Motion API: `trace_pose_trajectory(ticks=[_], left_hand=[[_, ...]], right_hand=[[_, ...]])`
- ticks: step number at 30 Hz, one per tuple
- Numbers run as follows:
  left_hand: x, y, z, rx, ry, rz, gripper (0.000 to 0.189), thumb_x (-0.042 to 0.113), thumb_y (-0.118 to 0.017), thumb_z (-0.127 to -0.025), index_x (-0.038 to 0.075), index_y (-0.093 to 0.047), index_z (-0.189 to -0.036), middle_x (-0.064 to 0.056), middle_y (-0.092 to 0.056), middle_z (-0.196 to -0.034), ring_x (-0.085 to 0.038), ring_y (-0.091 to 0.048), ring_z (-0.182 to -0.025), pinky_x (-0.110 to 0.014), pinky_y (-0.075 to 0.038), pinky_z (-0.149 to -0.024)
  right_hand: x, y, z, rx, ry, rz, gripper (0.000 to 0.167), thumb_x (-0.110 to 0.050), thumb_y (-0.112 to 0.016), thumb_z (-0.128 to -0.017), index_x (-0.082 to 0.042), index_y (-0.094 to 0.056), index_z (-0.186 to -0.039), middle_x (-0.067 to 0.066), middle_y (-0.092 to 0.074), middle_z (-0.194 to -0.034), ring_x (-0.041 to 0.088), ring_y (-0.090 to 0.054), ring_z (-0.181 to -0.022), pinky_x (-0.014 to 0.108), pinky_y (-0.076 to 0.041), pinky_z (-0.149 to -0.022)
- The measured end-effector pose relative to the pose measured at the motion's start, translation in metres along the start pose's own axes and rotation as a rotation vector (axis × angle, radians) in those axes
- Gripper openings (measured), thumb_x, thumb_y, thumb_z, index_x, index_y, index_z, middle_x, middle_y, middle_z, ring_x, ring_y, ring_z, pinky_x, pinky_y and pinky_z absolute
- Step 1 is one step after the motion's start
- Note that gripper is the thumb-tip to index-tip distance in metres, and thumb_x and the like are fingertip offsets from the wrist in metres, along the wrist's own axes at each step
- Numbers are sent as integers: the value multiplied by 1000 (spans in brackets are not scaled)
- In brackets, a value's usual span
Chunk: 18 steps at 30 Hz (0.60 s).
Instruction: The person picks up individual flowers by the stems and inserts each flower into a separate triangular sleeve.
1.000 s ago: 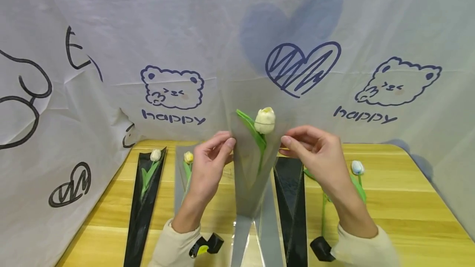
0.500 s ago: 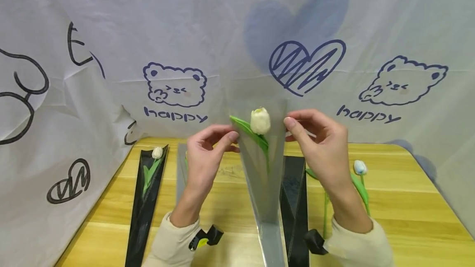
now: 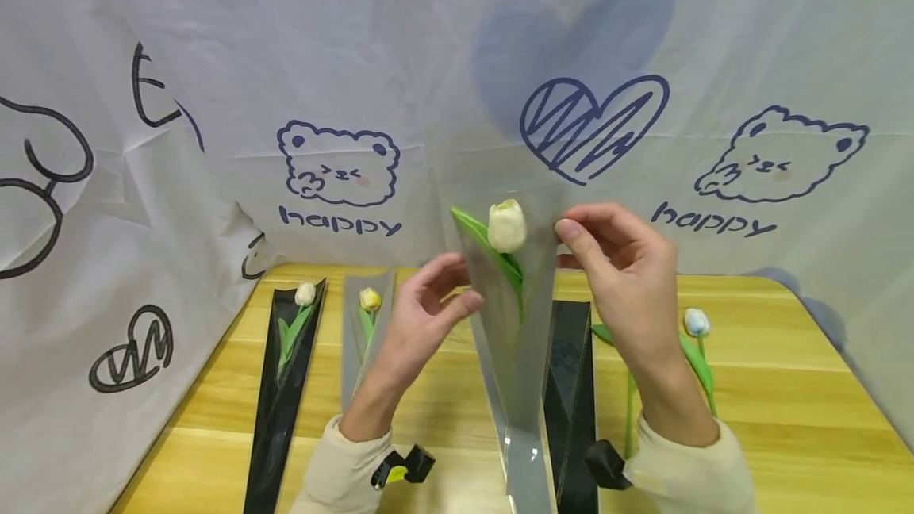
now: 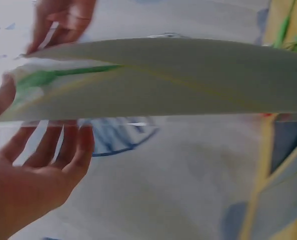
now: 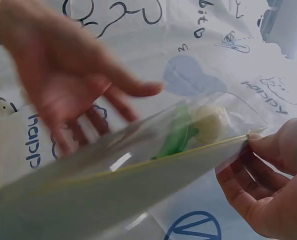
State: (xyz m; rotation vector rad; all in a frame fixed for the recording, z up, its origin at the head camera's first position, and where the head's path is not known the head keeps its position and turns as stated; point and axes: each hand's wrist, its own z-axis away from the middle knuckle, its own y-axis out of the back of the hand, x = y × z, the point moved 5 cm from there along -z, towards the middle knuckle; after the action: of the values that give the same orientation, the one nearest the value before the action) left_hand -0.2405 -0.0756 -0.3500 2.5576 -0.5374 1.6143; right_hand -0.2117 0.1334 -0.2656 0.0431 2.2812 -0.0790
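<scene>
A white artificial tulip (image 3: 507, 227) with a green leaf stands inside a translucent grey flower sleeve (image 3: 520, 387), held upright at the middle in the head view. My right hand (image 3: 631, 292) pinches the sleeve's upper right edge between thumb and fingers; the right wrist view shows this pinch (image 5: 276, 180) too. Beside the left edge is my left hand (image 3: 421, 324), its thumb spread from relaxed fingers. In the right wrist view the left hand (image 5: 71, 75) is blurred and grips nothing. The left wrist view shows the sleeve (image 4: 198, 85) side-on, passing between its thumb and fingers.
On the wooden table (image 3: 771, 403), a black sleeve (image 3: 274, 411) with a white tulip and a grey sleeve (image 3: 352, 363) with a yellow tulip lie left. Another black sleeve (image 3: 574, 411) lies right of the held one. A pale blue tulip (image 3: 697, 322) lies farther right.
My left hand has let go of the sleeve's left edge and dropped slightly. The sleeve and tulip have shifted a little, its lower end swinging right. My right hand rose slightly, still pinching.
</scene>
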Motion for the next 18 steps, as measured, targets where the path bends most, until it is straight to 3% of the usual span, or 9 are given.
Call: trace_pose_trajectory(ticks=[3, 6, 9, 13, 18], left_hand=[[-26, -16, 5, -133, 102, 9, 72, 24, -84, -88, -1, -49, -146, -19, -65, -131, -24, -65, -116, -37, -54, -98], [-45, -30, 9, -196, 175, -19, 64, 4, -81, -89, 1, -51, -145, -21, -66, -129, -25, -68, -112, -37, -56, -94], [-56, -39, 12, -175, 216, -75, 49, -3, -79, -87, -3, -61, -133, -18, -69, -120, -21, -69, -104, -34, -58, -86], [-58, -38, 13, -111, 228, -130, 36, -1, -80, -87, -6, -68, -120, -15, -72, -109, -16, -69, -95, -32, -58, -81], [-56, -16, 12, -37, 236, -159, 31, 0, -80, -86, -7, -70, -114, -10, -71, -102, -16, -68, -89, -31, -58, -75]], right_hand=[[-1, 5, -1, 36, -2, -22, 10, 3, -69, -96, 10, -69, -103, 15, -68, -93, 21, -68, -83, 30, -61, -71], [0, 9, -2, 71, 0, -65, 11, 4, -69, -95, 11, -69, -103, 15, -69, -92, 22, -69, -85, 31, -61, -71], [0, 15, -1, 94, -5, -79, 11, 4, -69, -95, 11, -69, -104, 14, -69, -93, 22, -70, -86, 31, -61, -72], [3, 24, 0, 98, -39, -71, 15, 1, -69, -96, 8, -70, -110, 15, -71, -100, 24, -70, -90, 31, -60, -74], [14, 44, 6, 111, -91, -26, 24, -3, -67, -99, 4, -68, -122, 18, -71, -113, 27, -71, -98, 31, -60, -79]])
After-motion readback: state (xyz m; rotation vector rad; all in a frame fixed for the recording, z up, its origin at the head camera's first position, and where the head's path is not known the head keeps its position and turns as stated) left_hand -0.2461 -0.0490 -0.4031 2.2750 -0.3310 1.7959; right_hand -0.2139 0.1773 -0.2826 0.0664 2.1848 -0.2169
